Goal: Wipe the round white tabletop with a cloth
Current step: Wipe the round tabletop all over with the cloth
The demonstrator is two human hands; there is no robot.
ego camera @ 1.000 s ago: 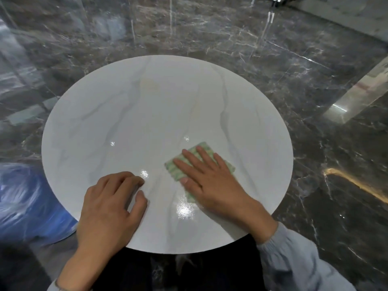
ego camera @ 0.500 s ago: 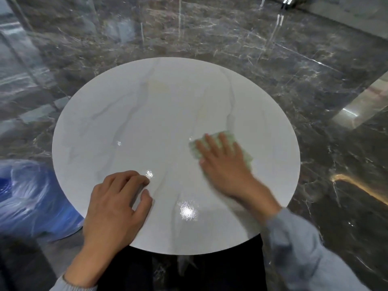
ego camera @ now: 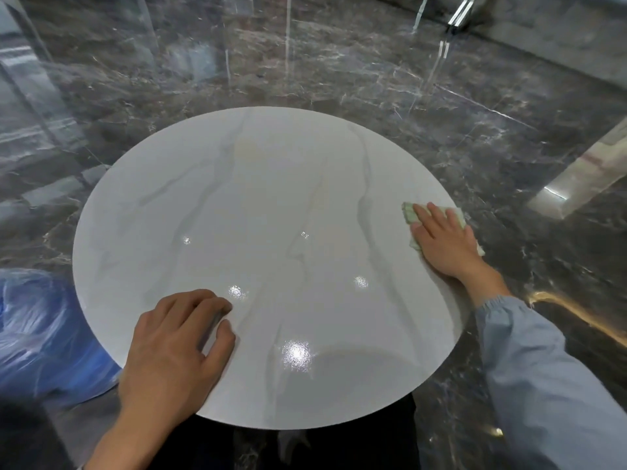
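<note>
Fingers of the right hand (ego camera: 444, 242) lie straight, pressing the green cloth (ego camera: 409, 213) flat at the tabletop (ego camera: 271, 198) edge.

I am logging the right hand (ego camera: 441, 242) sliding the cloth (ego camera: 409, 213) away from the near-centre of the surface (ego camera: 271, 198) and out to its right rim, where flat fingers (ego camera: 436, 213) are now pressing it, one corner reaching the edge.
</note>
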